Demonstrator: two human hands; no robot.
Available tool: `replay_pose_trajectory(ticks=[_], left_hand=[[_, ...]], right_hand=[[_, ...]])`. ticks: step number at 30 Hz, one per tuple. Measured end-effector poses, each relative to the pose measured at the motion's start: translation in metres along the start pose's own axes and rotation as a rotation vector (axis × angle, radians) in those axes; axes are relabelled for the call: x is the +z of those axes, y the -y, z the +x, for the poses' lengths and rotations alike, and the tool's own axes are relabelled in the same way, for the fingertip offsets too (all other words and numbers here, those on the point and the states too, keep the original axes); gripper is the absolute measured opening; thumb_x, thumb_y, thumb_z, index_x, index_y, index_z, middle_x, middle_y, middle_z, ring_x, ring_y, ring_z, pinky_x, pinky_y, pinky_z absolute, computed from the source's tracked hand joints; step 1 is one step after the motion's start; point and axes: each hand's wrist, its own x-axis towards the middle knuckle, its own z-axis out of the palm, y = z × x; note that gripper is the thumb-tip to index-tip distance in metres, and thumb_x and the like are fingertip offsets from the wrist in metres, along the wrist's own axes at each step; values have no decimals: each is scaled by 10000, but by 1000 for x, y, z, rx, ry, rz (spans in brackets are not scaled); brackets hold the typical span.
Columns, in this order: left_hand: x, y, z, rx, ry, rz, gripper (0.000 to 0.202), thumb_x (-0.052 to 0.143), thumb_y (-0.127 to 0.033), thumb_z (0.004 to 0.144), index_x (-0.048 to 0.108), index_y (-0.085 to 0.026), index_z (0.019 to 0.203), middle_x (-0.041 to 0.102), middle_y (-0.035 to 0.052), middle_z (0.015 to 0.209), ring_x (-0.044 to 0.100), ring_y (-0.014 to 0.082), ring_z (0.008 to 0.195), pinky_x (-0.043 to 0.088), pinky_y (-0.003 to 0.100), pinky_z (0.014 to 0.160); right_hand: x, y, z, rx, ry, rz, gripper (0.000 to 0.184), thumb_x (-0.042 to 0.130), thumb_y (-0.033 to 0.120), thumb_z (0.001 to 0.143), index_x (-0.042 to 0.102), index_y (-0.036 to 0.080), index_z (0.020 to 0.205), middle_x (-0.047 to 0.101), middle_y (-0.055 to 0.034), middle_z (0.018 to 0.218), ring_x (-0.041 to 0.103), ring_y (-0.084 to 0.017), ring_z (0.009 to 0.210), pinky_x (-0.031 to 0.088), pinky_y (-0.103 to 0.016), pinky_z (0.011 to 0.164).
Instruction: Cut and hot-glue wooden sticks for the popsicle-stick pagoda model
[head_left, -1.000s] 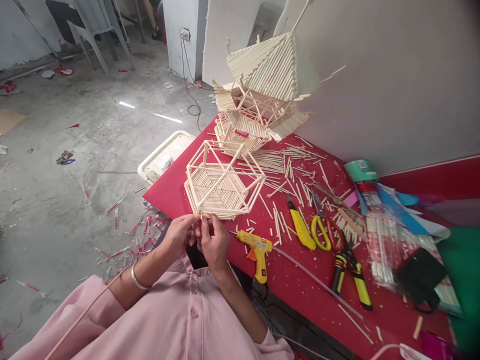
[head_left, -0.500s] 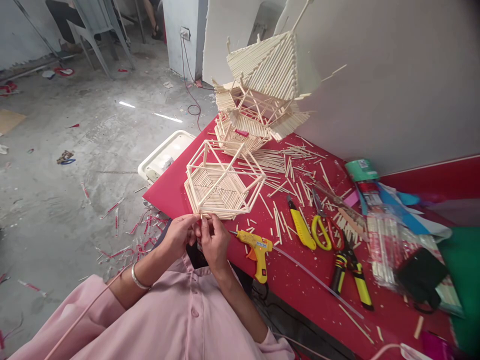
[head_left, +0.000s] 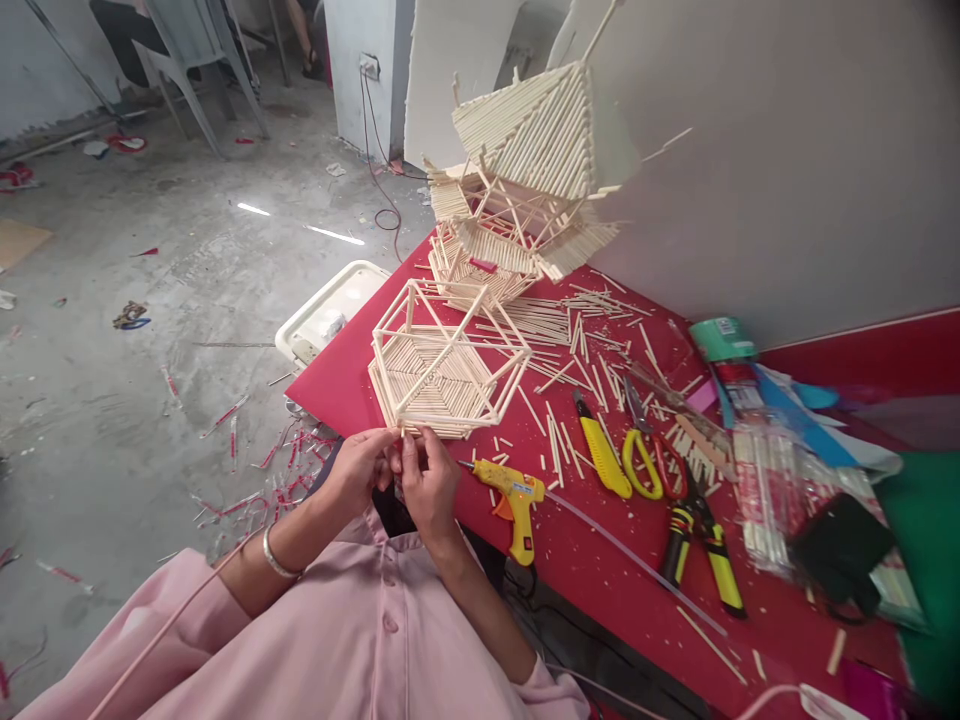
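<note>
A hexagonal frame of pale wooden sticks (head_left: pixel 491 412), with a floor of sticks laid in rings, sits at the near left of the red table. At its near corner, my left hand (head_left: pixel 366 466) and my right hand (head_left: pixel 429 482) are side by side with fingers pinched. A short wooden stick shows between the fingertips; its lower end is hidden by them. Just right of my right hand lies a yellow glue gun (head_left: pixel 517 492), its nozzle toward the hand and a clear glue stick (head_left: pixel 634 560) trailing from its back.
Behind stands a roofed stick model (head_left: pixel 529 140). Loose sticks (head_left: pixel 540 322), a yellow cutter (head_left: pixel 604 448), scissors (head_left: pixel 641 465) and pliers (head_left: pixel 705 545) lie across the red table (head_left: pixel 600 600). Packed sticks (head_left: pixel 765 490) and a black cloth item (head_left: pixel 844 550) are at right. A white stool (head_left: pixel 341 285) adjoins the table's left edge.
</note>
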Motion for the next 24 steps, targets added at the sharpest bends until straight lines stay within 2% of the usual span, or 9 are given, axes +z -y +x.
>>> replay_pose_trajectory(ticks=[7,13,19,24], left_hand=[[-5,5,2,15,28,-9,269,715,-394,700,681,-128,687,570,-4,470,396,56,329,236,197,337],[-3,3,-1,32,-2,0,259,708,-385,695,696,-128,729,573,-6,465,393,61,332,251,204,350],[2,-1,-8,21,-34,-1,255,716,-359,658,710,-120,746,558,-15,450,402,62,326,252,203,362],[3,6,-14,32,-16,-5,240,735,-340,642,714,-120,737,563,-16,473,423,59,359,292,201,390]], right_hand=[[1,-5,-3,-21,-56,-4,310,478,341,968,648,145,1137,713,-63,759,673,-186,693,541,-297,708],[-7,-5,-17,7,-83,17,355,471,339,971,631,145,1223,726,-62,789,682,-175,693,553,-284,696],[-28,7,-39,9,-45,60,315,502,322,962,662,141,1165,732,-69,810,687,-163,696,561,-265,679],[-55,24,-50,-62,-35,28,242,509,302,960,700,200,1068,746,-66,885,704,-172,785,565,-277,733]])
